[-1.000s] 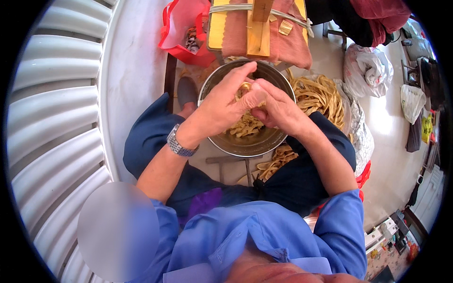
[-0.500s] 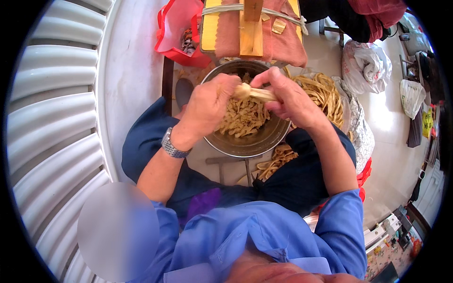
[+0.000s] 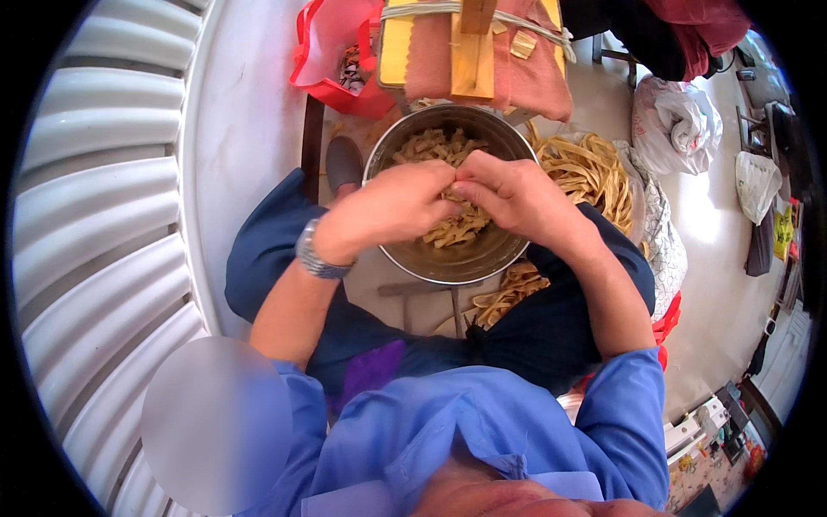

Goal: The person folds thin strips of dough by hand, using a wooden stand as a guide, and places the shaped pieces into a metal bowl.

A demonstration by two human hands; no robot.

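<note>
My left hand (image 3: 401, 202) and my right hand (image 3: 517, 194) meet above a steel bowl (image 3: 452, 267), fingers closed and pressed together at the tips; what they pinch is hidden. The bowl holds short pale-yellow pieces (image 3: 439, 143) that look like dried strips broken up. A heap of long, flat tan strips (image 3: 594, 181) lies right of the bowl, with more strips (image 3: 508, 293) beside it, lower down. Beyond the bowl stands a yellow board (image 3: 394, 60) with pink cloth, a cord tied across it and a wooden upright (image 3: 472, 73).
A red bag (image 3: 332, 103) stands at the upper left beside a white low wall with a radiator (image 3: 112, 215). White plastic bags (image 3: 676, 125) and dark clothing (image 3: 637, 30) are at the right. My bent legs (image 3: 586, 302) surround the bowl; a grey slipper (image 3: 343, 164) shows by the left leg.
My hands, apart around a pale folded strip half a second ago, have come together and turned. The strip is now out of sight, and more of the pieces at the bowl's far side show.
</note>
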